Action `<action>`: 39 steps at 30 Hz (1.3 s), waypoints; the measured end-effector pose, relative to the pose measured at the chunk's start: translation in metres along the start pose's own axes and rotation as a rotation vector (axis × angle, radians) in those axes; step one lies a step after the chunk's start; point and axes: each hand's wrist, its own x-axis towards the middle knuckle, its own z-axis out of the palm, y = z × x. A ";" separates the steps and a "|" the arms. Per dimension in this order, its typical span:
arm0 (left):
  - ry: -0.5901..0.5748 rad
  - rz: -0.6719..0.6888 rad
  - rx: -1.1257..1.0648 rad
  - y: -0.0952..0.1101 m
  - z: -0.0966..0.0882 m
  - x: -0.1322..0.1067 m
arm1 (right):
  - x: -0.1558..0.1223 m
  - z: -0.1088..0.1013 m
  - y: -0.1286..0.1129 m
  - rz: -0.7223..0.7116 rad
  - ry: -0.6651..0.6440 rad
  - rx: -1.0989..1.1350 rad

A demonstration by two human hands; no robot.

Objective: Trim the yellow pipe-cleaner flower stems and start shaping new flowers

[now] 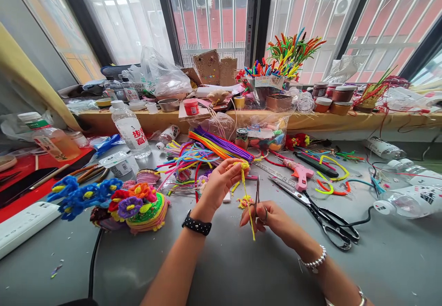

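My left hand (221,184) pinches the coiled top of a yellow pipe cleaner (247,191), whose stem hangs down over the grey table (224,269). My right hand (267,218) is closed around small scissors (257,194), blades pointing up beside the yellow stem. Yellow trimmings (244,201) lie on the table between my hands. A black watch sits on my left wrist and a bead bracelet on my right.
Large black scissors (321,214) and a pink glue gun (299,173) lie to the right. A pile of coloured pipe cleaners (207,151) lies behind my hands. Finished pipe-cleaner flowers (113,200) sit at left, near a water bottle (131,131). The windowsill holds jars and bags.
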 end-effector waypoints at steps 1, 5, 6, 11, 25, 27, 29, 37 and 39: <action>-0.003 -0.002 0.006 0.000 0.000 0.000 | 0.000 0.000 0.001 -0.012 -0.025 -0.028; -0.032 -0.008 0.044 0.000 0.001 0.000 | -0.001 0.001 0.001 -0.067 -0.135 -0.106; -0.040 -0.010 0.052 0.000 0.001 -0.001 | -0.002 0.001 -0.001 -0.081 -0.157 -0.116; -0.060 -0.018 0.086 0.000 0.002 -0.001 | -0.006 0.002 -0.010 -0.091 -0.202 -0.149; -0.118 0.012 0.226 0.000 0.008 -0.006 | -0.007 -0.004 -0.008 -0.205 -0.215 -0.231; -0.127 0.013 0.225 0.000 0.008 -0.006 | -0.007 -0.005 -0.007 -0.205 -0.216 -0.245; -0.133 0.016 0.226 0.000 0.007 -0.006 | -0.006 -0.004 -0.006 -0.199 -0.222 -0.252; -0.150 0.001 0.230 0.000 0.007 -0.006 | -0.007 -0.004 -0.005 -0.167 -0.222 -0.245; -0.148 -0.005 0.238 0.001 0.008 -0.006 | -0.007 -0.003 -0.005 -0.182 -0.224 -0.227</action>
